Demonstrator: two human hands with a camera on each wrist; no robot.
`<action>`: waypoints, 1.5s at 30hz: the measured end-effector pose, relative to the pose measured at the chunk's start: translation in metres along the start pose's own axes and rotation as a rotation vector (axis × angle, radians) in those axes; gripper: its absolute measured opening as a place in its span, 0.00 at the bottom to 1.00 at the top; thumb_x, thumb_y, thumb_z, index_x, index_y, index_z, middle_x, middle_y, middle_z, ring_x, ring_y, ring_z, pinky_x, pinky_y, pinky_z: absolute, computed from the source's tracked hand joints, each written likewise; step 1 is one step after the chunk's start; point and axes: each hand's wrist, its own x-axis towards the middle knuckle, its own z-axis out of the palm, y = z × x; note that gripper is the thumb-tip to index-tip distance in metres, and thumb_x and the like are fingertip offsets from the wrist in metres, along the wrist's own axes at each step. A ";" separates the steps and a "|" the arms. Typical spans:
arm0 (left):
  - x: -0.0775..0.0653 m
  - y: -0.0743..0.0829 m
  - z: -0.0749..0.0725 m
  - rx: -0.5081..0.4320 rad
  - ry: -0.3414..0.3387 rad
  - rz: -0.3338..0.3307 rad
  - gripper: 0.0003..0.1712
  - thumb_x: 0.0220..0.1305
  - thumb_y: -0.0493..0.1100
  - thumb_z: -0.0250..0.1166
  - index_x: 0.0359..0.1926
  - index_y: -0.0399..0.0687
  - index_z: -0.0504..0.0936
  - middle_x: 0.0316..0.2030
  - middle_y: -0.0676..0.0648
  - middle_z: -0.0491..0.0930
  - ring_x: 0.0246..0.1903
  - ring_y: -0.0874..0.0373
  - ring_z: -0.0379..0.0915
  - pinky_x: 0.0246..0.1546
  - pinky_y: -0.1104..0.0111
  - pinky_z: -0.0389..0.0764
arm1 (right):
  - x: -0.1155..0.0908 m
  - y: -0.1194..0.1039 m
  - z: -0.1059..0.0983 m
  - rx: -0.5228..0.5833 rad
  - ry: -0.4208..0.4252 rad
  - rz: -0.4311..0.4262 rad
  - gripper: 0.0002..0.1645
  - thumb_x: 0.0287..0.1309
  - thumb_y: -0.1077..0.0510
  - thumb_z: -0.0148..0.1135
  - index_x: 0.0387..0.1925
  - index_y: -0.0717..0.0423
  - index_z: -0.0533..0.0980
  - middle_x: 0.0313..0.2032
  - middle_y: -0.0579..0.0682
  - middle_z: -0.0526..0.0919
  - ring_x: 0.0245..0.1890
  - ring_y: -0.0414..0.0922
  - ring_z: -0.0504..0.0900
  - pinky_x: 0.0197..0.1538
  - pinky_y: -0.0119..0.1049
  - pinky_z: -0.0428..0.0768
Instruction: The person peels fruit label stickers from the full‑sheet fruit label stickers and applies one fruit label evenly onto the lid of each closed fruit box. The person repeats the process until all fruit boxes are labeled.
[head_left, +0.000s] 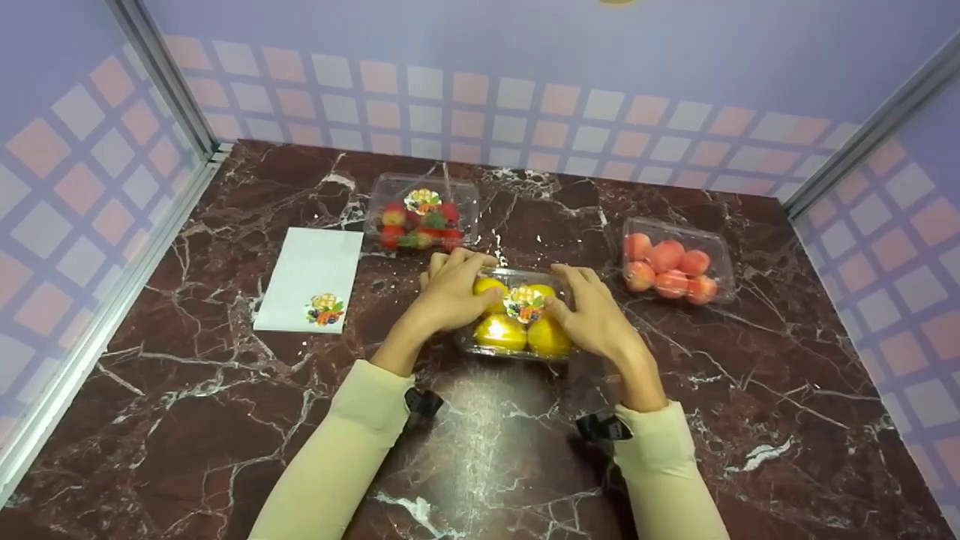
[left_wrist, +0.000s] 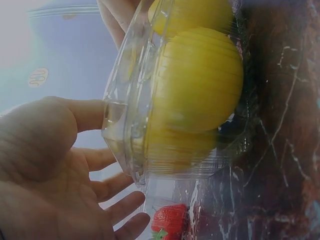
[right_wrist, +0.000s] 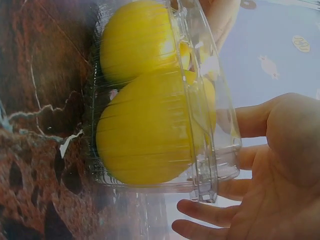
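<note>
A clear plastic fruit box with a shut lid sits in front of me, several yellow fruits that look like lemons inside. A round fruit-print sticker is on its lid. At the lid's left side is my left hand, its thumb touching the top and its fingers extended along the edge. My right hand mirrors it on the other side. In the right wrist view, the thumb and nearest fingertips meet the lid rim, while the other fingers reach out fairly straight past the corner.
Behind to the left stands a clear box of strawberries. White sticker sheet lies at left, one fruit sticker near its lower corner. To the right is a clear box of peach-like fruits. Tiled-pattern panels enclose the marble-look table.
</note>
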 end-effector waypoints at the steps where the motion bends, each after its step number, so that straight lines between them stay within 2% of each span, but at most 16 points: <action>1: 0.000 0.000 0.000 0.000 0.000 0.002 0.31 0.73 0.54 0.64 0.73 0.50 0.75 0.70 0.45 0.69 0.69 0.43 0.54 0.67 0.44 0.59 | 0.000 0.000 -0.001 -0.001 0.002 -0.003 0.36 0.71 0.56 0.62 0.76 0.63 0.67 0.70 0.67 0.71 0.71 0.65 0.69 0.77 0.58 0.64; 8: -0.003 0.006 -0.002 0.022 -0.005 0.009 0.36 0.73 0.59 0.65 0.76 0.51 0.72 0.72 0.45 0.68 0.69 0.44 0.54 0.69 0.43 0.57 | -0.002 -0.004 -0.004 -0.002 -0.008 0.019 0.39 0.73 0.50 0.62 0.78 0.62 0.64 0.73 0.65 0.68 0.74 0.64 0.66 0.78 0.59 0.62; 13: -0.005 0.013 0.000 0.057 -0.030 0.012 0.41 0.72 0.61 0.67 0.78 0.53 0.69 0.73 0.46 0.66 0.70 0.44 0.53 0.73 0.41 0.52 | -0.003 -0.007 -0.003 -0.023 -0.019 0.020 0.42 0.72 0.46 0.64 0.79 0.61 0.63 0.74 0.64 0.67 0.75 0.64 0.64 0.78 0.61 0.62; 19: -0.007 0.017 0.004 0.094 -0.038 0.017 0.41 0.71 0.62 0.68 0.78 0.53 0.69 0.73 0.46 0.65 0.73 0.43 0.51 0.76 0.32 0.43 | -0.004 -0.009 -0.001 -0.046 -0.037 0.008 0.47 0.69 0.42 0.67 0.79 0.58 0.63 0.76 0.63 0.66 0.75 0.65 0.64 0.76 0.64 0.64; 26: -0.007 0.018 0.009 0.116 -0.008 0.021 0.41 0.68 0.61 0.71 0.76 0.54 0.70 0.73 0.45 0.65 0.72 0.43 0.52 0.73 0.38 0.53 | -0.004 -0.010 0.002 -0.054 -0.039 0.007 0.50 0.66 0.39 0.70 0.79 0.56 0.64 0.75 0.61 0.66 0.73 0.64 0.64 0.75 0.65 0.66; 30: -0.006 0.017 0.012 0.124 0.005 0.032 0.42 0.67 0.61 0.72 0.76 0.53 0.70 0.72 0.44 0.65 0.72 0.42 0.52 0.71 0.41 0.56 | -0.003 -0.009 0.003 -0.047 -0.047 0.010 0.50 0.65 0.39 0.71 0.80 0.55 0.64 0.75 0.61 0.66 0.72 0.63 0.64 0.74 0.65 0.66; 36: -0.005 0.015 0.010 0.087 -0.009 0.017 0.44 0.66 0.62 0.73 0.77 0.53 0.70 0.73 0.45 0.65 0.72 0.43 0.51 0.72 0.39 0.54 | -0.003 -0.008 0.002 -0.029 -0.050 0.000 0.48 0.65 0.42 0.73 0.79 0.55 0.65 0.74 0.61 0.67 0.72 0.63 0.64 0.74 0.65 0.66; 45: -0.005 0.009 0.001 0.036 -0.041 0.026 0.42 0.64 0.53 0.71 0.77 0.52 0.70 0.72 0.45 0.67 0.68 0.44 0.53 0.72 0.42 0.53 | -0.004 -0.003 -0.004 -0.012 -0.051 -0.035 0.42 0.66 0.51 0.70 0.77 0.59 0.67 0.72 0.63 0.69 0.72 0.65 0.66 0.76 0.62 0.64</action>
